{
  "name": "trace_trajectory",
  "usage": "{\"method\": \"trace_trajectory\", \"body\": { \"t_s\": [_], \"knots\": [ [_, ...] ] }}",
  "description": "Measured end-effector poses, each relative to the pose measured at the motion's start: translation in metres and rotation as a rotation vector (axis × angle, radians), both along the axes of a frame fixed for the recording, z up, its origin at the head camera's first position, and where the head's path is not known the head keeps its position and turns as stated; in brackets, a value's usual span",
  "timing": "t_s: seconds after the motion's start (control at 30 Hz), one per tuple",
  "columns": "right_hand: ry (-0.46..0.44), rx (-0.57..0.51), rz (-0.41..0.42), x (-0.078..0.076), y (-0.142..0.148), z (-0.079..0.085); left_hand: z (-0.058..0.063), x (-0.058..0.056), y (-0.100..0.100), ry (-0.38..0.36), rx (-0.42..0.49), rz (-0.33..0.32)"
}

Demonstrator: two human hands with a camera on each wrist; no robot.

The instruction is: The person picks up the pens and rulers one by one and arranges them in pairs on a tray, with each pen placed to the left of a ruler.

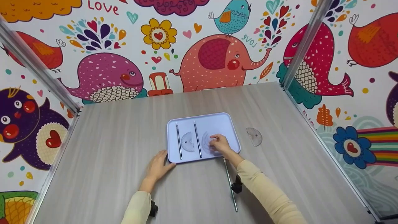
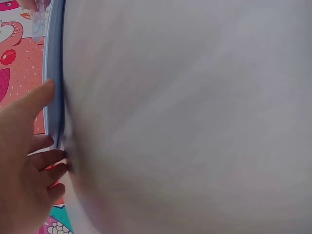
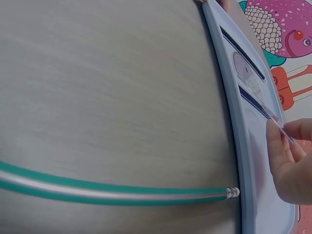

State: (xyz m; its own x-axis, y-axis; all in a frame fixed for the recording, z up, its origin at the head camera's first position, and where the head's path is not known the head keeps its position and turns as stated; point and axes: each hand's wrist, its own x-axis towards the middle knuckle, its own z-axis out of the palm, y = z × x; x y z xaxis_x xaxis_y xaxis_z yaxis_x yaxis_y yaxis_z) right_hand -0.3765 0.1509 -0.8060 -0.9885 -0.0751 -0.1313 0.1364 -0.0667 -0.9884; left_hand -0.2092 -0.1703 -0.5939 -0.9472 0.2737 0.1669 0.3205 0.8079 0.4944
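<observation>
A pale lavender tray [image 1: 219,119] lies on the table. Inside it are two dark pencils [image 1: 178,140] [image 1: 197,140], side by side, with a clear protractor [image 1: 187,142] between them. My right hand [image 1: 221,144] pinches another clear protractor [image 1: 205,140] between thumb and fingers, just right of the second pencil; in the right wrist view this protractor [image 3: 279,128] is tilted, seen nearly edge-on. My left hand [image 1: 158,166] touches the tray's near left corner, thumb at the front edge and fingers along the left side. In the left wrist view its thumb [image 2: 46,92] lies stretched against the tray wall.
A third protractor [image 1: 255,137] lies on the table right of the tray. A green pencil [image 1: 230,186] with a silver stripe lies near my right forearm, its eraser end by the tray's front edge. Printed panels [image 1: 124,40] in metal frames enclose the table.
</observation>
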Motion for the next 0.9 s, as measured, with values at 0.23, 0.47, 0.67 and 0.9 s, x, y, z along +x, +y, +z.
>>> {"method": "trace_trajectory", "body": {
  "t_s": [0.23, 0.47, 0.67, 0.9],
  "knots": [
    [-0.039, 0.044, -0.089, 0.009, -0.012, 0.025, -0.002, 0.0, 0.0, 0.001, 0.015, 0.0],
    [-0.11, 0.154, -0.175, 0.12, -0.052, 0.246, 0.0, 0.0, -0.001, 0.004, 0.017, -0.006],
    [-0.087, 0.133, -0.185, 0.11, -0.055, 0.235, -0.001, -0.001, -0.001, 0.014, 0.021, -0.011],
    [0.011, 0.058, -0.159, 0.061, -0.042, 0.153, 0.0, 0.0, 0.0, 0.02, 0.011, 0.001]
  ]
}}
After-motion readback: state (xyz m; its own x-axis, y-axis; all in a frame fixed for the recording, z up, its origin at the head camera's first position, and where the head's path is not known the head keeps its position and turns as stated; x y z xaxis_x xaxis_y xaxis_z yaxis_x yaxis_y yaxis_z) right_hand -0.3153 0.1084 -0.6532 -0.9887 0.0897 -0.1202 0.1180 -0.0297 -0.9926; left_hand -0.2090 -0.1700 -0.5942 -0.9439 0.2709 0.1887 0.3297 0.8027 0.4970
